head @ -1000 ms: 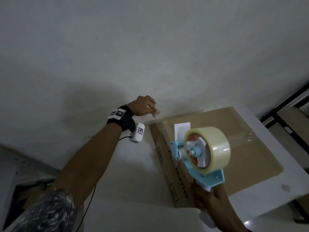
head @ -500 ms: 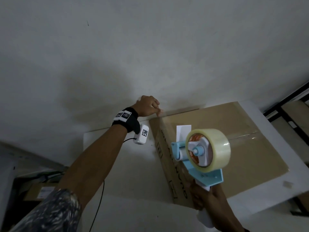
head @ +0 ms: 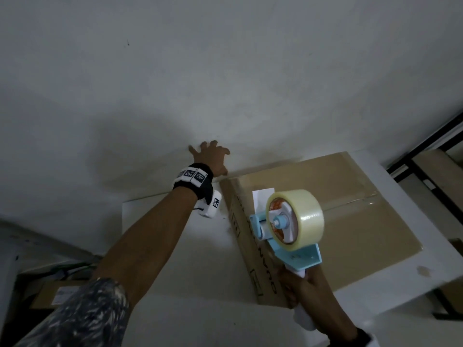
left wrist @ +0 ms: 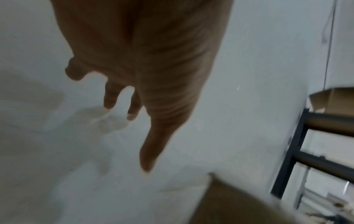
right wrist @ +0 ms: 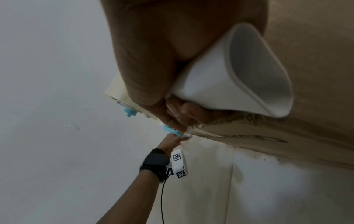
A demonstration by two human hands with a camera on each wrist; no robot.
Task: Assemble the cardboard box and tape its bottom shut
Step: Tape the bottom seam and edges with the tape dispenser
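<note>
The box [head: 338, 221] lies on a white table [head: 175, 246], its far edge by the wall [head: 225, 71]; the left hand [head: 210, 159] spreads open, fingers straight, just past the box's far left corner, holding nothing; the right hand [head: 300, 286] grips the tape gun [head: 288, 229] (clear roll mounted) above the box's near left edge; bare tabletop lies left of the box.

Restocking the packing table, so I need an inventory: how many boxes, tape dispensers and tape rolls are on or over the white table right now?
Brown cardboard box: 1
Light-blue plastic tape dispenser with white handle: 1
Clear packing tape roll: 1
Total: 3
</note>
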